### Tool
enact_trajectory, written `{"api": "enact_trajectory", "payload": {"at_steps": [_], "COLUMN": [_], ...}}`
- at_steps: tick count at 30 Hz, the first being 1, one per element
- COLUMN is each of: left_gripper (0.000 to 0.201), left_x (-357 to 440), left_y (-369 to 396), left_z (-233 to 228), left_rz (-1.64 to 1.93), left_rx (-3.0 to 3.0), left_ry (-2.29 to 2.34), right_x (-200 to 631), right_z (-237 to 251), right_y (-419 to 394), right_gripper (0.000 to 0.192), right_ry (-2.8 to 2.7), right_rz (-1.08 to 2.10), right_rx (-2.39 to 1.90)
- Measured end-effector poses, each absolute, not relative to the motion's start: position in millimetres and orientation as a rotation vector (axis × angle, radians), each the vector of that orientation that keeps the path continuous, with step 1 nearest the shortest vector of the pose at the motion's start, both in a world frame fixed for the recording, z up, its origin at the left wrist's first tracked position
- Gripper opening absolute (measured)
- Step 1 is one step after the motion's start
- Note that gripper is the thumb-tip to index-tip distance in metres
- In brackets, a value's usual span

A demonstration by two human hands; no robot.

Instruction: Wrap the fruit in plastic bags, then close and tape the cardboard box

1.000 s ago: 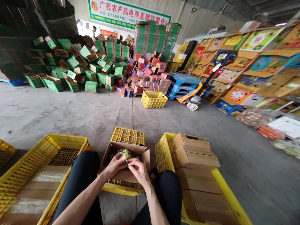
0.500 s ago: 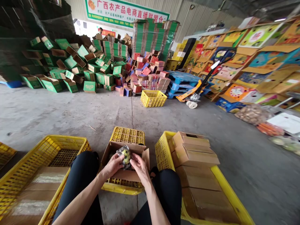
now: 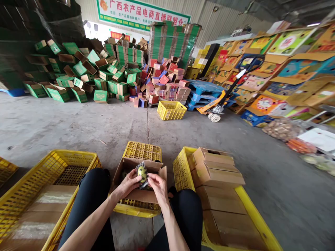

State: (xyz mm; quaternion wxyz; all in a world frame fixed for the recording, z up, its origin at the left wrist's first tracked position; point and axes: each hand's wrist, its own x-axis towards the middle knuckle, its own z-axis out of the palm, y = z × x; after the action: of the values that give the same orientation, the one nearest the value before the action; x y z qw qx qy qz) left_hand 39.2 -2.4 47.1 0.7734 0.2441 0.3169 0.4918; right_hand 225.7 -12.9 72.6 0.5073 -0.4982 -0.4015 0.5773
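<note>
A round yellow-green fruit in a clear, crinkled plastic bag is held up over an open cardboard box. My left hand closes on its left side with thumb and fingers. From the right, my right hand pinches the edge of the bag. Both hands are above the box opening. Other things lie inside the box in shadow, mostly hidden by my hands. The box rests on an upturned-looking yellow plastic crate between my knees.
At my right a yellow crate holds several closed cardboard boxes. A yellow crate at my left holds taped boxes. Farther off are another yellow crate, a pallet jack, blue pallets and piled green boxes.
The bagged fruit has turned and risen slightly in my hands, and its bag looks narrower. My right-hand fingers now pinch the bag's edge. A person far back has bent lower.
</note>
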Motion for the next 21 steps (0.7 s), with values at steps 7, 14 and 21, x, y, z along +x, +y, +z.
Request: {"api": "enact_trajectory", "payload": {"at_steps": [7,14,21], "left_gripper": [0.072,0.075,0.068], "left_x": [39.3,39.5,38.8], "left_y": [-1.8,-1.2,-2.7], "left_z": [44.9,40.0,47.7], "left_rz": [1.102,1.088,1.012], "left_rx": [0.528,0.514,0.615], "left_ry": [0.665,0.668,0.628], "right_x": [223.3,221.6,226.4], "right_z": [66.3,68.2,71.0], "right_y": [-10.3,-11.9,-13.4], "right_gripper": [0.062,0.052,0.048], "right_ry": [-0.916,-0.991,-1.036], "right_rz": [1.424,1.446,1.375], "right_rx": [-1.195,-1.201,-1.252]}}
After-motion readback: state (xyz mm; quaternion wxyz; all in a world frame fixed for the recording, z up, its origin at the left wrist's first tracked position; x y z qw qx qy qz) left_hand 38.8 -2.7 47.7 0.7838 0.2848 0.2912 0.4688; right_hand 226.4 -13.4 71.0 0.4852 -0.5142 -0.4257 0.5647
